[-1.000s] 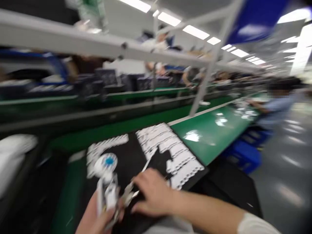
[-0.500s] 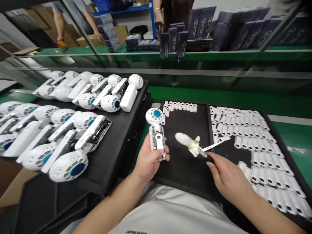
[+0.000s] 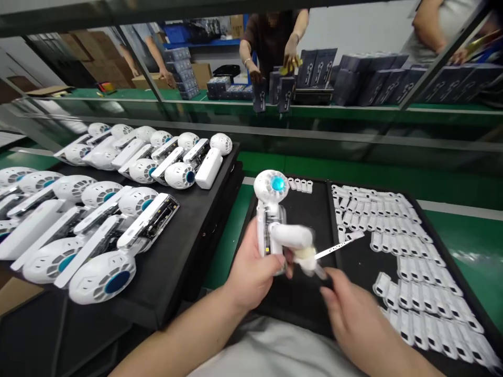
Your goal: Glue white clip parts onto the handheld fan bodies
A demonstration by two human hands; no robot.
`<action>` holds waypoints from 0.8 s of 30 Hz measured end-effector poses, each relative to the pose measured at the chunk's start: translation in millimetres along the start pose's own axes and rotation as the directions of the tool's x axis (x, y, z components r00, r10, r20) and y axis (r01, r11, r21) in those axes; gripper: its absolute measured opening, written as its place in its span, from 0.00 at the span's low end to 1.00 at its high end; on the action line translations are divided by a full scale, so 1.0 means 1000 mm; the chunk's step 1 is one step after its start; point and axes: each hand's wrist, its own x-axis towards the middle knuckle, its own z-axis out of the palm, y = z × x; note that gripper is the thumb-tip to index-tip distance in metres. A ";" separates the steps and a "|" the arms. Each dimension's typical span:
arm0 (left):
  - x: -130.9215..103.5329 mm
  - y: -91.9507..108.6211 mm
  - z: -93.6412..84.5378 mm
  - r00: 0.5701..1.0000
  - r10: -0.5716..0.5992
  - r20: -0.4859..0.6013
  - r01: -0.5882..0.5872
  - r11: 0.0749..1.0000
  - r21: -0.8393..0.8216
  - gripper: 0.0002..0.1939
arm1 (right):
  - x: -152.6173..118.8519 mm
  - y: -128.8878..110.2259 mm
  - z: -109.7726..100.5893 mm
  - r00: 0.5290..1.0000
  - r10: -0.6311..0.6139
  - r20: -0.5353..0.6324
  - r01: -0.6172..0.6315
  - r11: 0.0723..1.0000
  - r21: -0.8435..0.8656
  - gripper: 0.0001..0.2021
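Currently, the left hand (image 3: 251, 269) is wrapping its grip around a white, round-headed plastic device (image 3: 271, 186) with a blue disc, above a black, divided tray (image 3: 310, 214). The right hand (image 3: 349, 309) is pinching a blurred, white, round-ended tool (image 3: 293, 235) in its grip, the white end overlapping the device; contact is not showing clearly.

Your bare hands: two, left hand (image 3: 251, 269) and right hand (image 3: 349, 309).
White round-headed handheld devices (image 3: 271, 212): one in your grip, at least eighteen lying to your left.
Blurred white-tipped tool (image 3: 293, 235): one.
Narrow dotted white strip (image 3: 334, 248): one.
Small white oblong pieces (image 3: 421, 298): dozens.
People (image 3: 275, 39) across from you: three.
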 end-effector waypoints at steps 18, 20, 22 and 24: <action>-0.003 -0.001 0.011 0.999 -0.011 0.042 0.018 0.983 -0.181 0.23 | -0.017 0.011 0.005 0.988 -0.148 0.048 0.154 0.973 -0.172 0.14; -0.001 -0.002 0.014 1.000 -0.014 -0.001 0.014 0.982 -0.186 0.23 | -0.019 0.010 0.003 0.981 -0.194 0.011 0.193 0.963 -0.187 0.13; 0.001 -0.005 0.016 1.000 0.000 -0.003 0.000 0.984 -0.176 0.24 | -0.020 0.009 0.001 0.971 -0.240 0.010 0.236 0.947 -0.216 0.13; 0.003 -0.010 0.016 1.000 0.011 -0.012 -0.013 0.988 -0.151 0.23 | -0.021 0.010 -0.002 0.965 -0.249 0.086 0.262 0.935 -0.240 0.13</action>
